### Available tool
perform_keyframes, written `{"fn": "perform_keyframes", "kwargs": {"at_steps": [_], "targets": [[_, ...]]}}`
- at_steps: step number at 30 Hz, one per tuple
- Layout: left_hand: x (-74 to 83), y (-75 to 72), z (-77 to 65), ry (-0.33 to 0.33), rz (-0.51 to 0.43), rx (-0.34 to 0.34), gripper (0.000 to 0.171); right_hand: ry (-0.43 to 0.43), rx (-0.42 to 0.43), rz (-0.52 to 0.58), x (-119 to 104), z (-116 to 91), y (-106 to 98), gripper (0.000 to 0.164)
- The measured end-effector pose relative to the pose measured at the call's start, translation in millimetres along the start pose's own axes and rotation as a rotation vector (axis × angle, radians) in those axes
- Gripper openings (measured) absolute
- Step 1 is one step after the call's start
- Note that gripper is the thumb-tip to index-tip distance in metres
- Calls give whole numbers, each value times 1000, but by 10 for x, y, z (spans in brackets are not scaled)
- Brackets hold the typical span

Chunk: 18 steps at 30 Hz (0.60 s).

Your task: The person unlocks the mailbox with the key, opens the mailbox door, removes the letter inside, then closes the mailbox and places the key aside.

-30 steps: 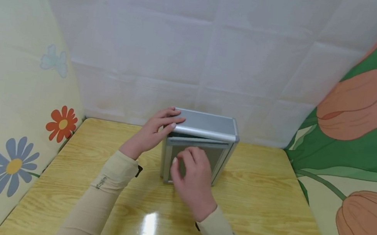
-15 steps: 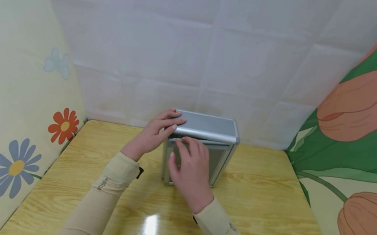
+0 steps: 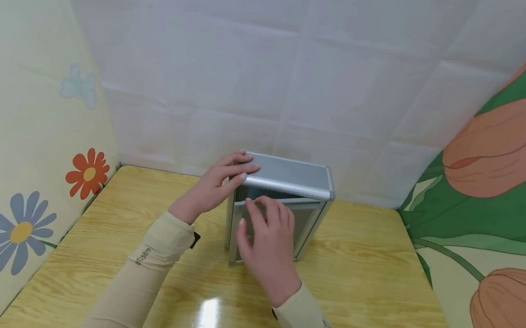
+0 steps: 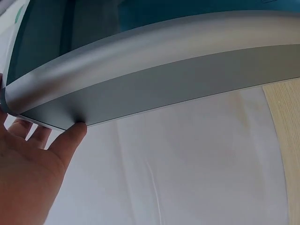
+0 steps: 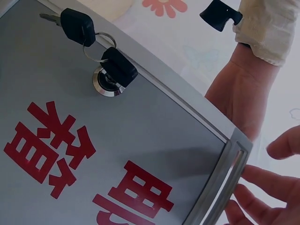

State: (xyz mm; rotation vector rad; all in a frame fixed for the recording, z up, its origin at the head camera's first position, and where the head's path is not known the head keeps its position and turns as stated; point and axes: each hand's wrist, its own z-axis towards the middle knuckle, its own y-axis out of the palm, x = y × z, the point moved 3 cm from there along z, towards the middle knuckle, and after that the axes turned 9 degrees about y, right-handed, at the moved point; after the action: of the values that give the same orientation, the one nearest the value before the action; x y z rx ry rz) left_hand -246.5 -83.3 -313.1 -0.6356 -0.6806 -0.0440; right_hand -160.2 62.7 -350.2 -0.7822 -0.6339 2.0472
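A grey metal mailbox [image 3: 286, 172] with silver edges stands upright on the table. Its front door [image 5: 154, 136] is ajar, swung out at the left, and carries red characters. A key [image 5: 119, 68] sits in its round lock, with a second key [image 5: 77, 26] on the same ring. My left hand [image 3: 209, 187] rests on the mailbox's top left corner, fingers laid across the top. My right hand [image 3: 271, 235] hooks its fingertips over the door's top edge near the left corner; the thumb is apart from it. The dark interior shows in the gap above the door.
The light wood-grain table [image 3: 352, 282] reaches back to a white cloth backdrop [image 3: 206, 60]. Flower-patterned panels flank it, the left panel [image 3: 19, 120] with daisies and the right panel [image 3: 493, 239] with tulips.
My right hand has risen to the door's top edge, then come slightly back toward me. The door's left side has swung outward, widening the gap. The left hand stays in place.
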Motion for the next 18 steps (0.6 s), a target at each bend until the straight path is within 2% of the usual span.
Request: {"fn": "perform_keyframes", "kwargs": {"at_steps": [1,6,8,12,18], "targets": [[-56,10,-6,6,6,4,34,-2,6,13,-1,-12,-10,35],[-86,26,-6,26,9,11,34,-12,26,84,17,-97,-74,28],[16,11,11,17,-1,5,33,-17,30,112,28,-137,-106,27],[29,6,23,22,3,5,33,-38,50,182,48,-219,-177,29],[20,-1,4,30,0,16,33,-89,164,260,82,-358,-300,29]]}}
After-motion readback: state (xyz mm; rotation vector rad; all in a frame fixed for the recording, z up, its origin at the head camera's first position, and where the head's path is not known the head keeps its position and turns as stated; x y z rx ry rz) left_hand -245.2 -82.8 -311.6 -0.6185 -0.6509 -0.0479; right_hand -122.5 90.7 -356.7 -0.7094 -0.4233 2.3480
